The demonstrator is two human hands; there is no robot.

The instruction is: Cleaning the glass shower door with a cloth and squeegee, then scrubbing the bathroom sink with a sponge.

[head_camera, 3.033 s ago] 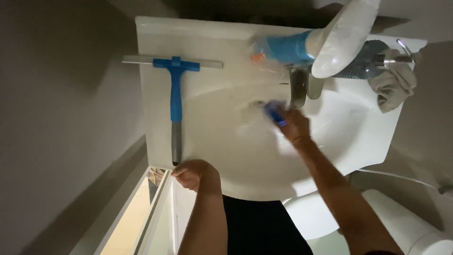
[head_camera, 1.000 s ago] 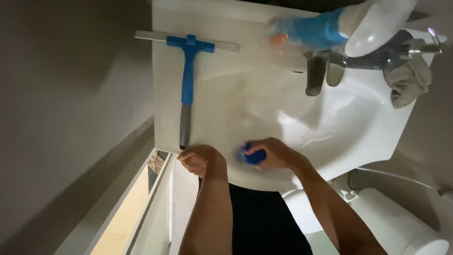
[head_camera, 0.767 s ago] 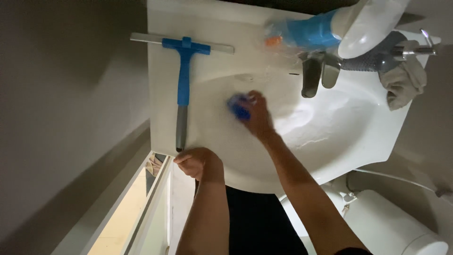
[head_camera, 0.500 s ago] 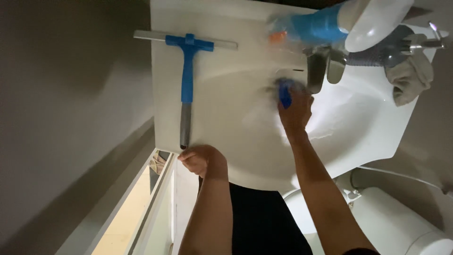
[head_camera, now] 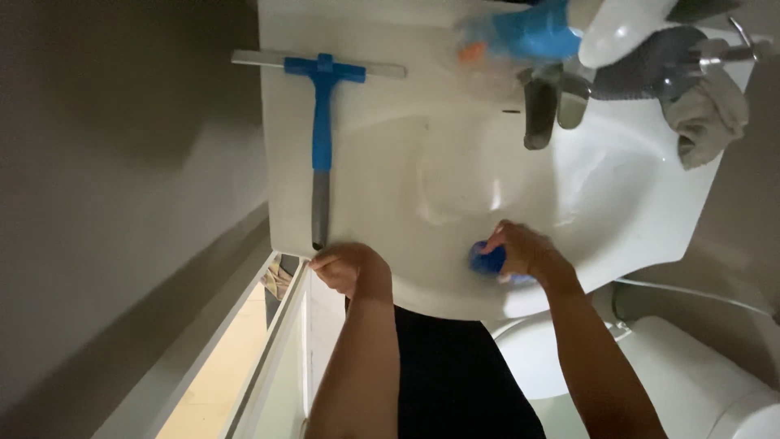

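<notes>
At six o'clock in the sink (head_camera: pixel 617 203), our right hand (head_camera: pixel 524 250) grips a blue sponge (head_camera: pixel 487 260); our left hand (head_camera: pixel 349 268) clutches the rim.

I see a blue-handled squeegee (head_camera: pixel 322 122) lying flat on the sink's left ledge, blade toward the wall and grey grip toward the near edge. At the back stand a blurred blue spray bottle (head_camera: pixel 528 34) and a chrome faucet (head_camera: pixel 540 110), with a crumpled grey cloth (head_camera: pixel 705 118) draped just right of it. Lower right, I make out a white toilet (head_camera: pixel 691 382).
</notes>
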